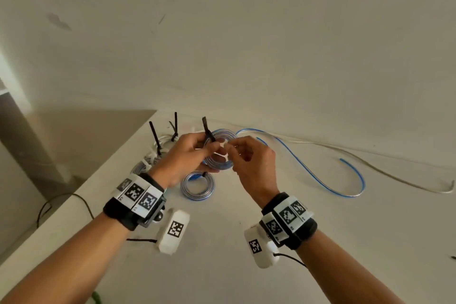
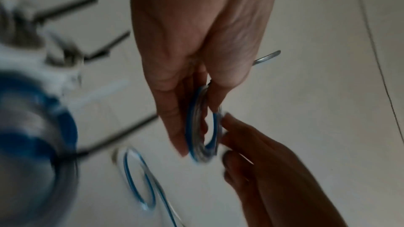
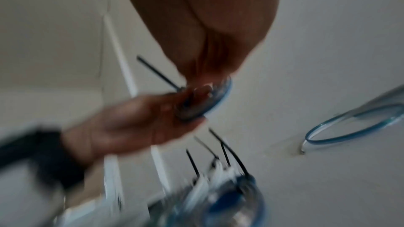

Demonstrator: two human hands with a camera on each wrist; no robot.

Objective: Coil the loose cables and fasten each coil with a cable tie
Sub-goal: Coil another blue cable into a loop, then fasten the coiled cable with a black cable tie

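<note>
Tabletop (image 1: 296, 242): pale, its left edge running from 7 o'clock up to a corner at about 11 o'clock, with bare surface toward 5 o'clock and a wall at 12. Held coil (image 1: 218, 164): clear cable with a blue stripe, wound in a tight ring, lifted off the tabletop at the centre of the head view. Cable tie (image 1: 207, 131): black, its tail standing up at 12 o'clock from the coil. Left hand (image 1: 183, 155): fingers curled round the coil's 9 o'clock side, thumb and forefinger pinching the tie. Right hand (image 1: 249, 160): fingertips pinched on the coil's 3 o'clock rim, touching the left fingertips. Tied coil (image 1: 197, 186): same cable, flat on the tabletop just below the hands at 6 o'clock. Further tied coils (image 1: 160, 148): white and clear, black tails upright, at 10 o'clock near the edge. Loose cables (image 1: 320, 175): one blue-striped, one white, trailing toward 3 o'clock.
</note>
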